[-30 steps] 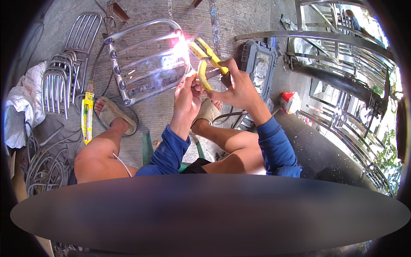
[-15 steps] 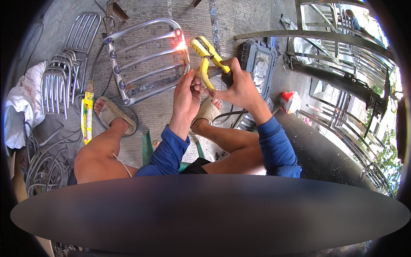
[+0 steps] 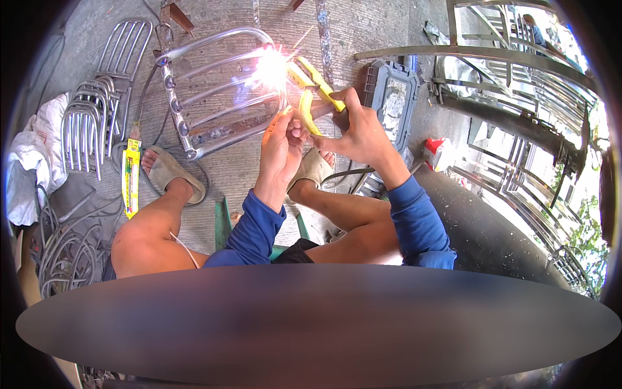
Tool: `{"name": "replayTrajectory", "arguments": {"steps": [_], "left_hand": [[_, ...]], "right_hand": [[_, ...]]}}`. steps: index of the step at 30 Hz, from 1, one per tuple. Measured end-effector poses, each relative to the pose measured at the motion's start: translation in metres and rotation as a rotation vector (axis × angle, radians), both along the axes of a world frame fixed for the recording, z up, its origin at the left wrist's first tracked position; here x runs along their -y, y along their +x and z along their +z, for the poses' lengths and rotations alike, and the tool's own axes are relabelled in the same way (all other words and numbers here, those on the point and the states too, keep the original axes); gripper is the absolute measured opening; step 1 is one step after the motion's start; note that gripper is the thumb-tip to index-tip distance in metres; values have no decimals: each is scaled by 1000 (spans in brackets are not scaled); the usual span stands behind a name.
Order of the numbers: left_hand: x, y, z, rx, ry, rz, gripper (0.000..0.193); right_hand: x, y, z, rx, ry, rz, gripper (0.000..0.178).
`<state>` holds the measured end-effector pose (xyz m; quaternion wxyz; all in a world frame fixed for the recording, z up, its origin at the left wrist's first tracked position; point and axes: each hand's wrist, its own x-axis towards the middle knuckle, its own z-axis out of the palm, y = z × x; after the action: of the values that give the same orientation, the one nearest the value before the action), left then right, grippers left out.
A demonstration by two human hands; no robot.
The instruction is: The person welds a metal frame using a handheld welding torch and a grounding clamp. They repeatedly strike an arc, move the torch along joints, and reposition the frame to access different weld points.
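Observation:
A tubular chrome metal frame with several crossbars (image 3: 194, 97) lies ahead of me. At its right side a white welding arc (image 3: 269, 70) glares and throws sparks, hiding the joint and the electrode tip. My right hand (image 3: 359, 133) is wrapped round the handle of a yellow welding electrode holder (image 3: 304, 113), whose jaws point at the glare. Close to the frame's near right corner, my left hand (image 3: 280, 149) has its fingers curled and pressed together beside the holder. What those fingers grip, if anything, is hidden.
A yellow packet of welding rods (image 3: 131, 175) lies left of my foot. More chrome frames (image 3: 87, 126) stack at the left, above coiled cables (image 3: 74, 249). A grey plastic case (image 3: 409, 107) sits right of the holder. Metal racks (image 3: 518, 123) stand far right.
The small orange glow at the joint has grown into a bright white arc with sparks. The holder has shifted very slightly; both hands stay almost in place.

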<state>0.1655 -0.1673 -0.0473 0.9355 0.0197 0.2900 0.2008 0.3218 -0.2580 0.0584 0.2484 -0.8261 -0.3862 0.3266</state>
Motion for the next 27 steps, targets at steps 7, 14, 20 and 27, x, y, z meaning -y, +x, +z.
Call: {"name": "replayTrajectory", "arguments": {"steps": [7,14,20,27], "left_hand": [[-1,-2,4,-19,11,7,20],[-5,-4,11,-22,47,-27,21],[-7,-3,5,-97,-11,-25,14],[-10,-5,10,-128,28,-36,12]], "right_hand": [[0,0,3,6,1,1,84],[3,0,-6,45,178,59,90],[4,0,-4,-13,48,26,90],[-2,-1,-2,106,195,93,90]]}}
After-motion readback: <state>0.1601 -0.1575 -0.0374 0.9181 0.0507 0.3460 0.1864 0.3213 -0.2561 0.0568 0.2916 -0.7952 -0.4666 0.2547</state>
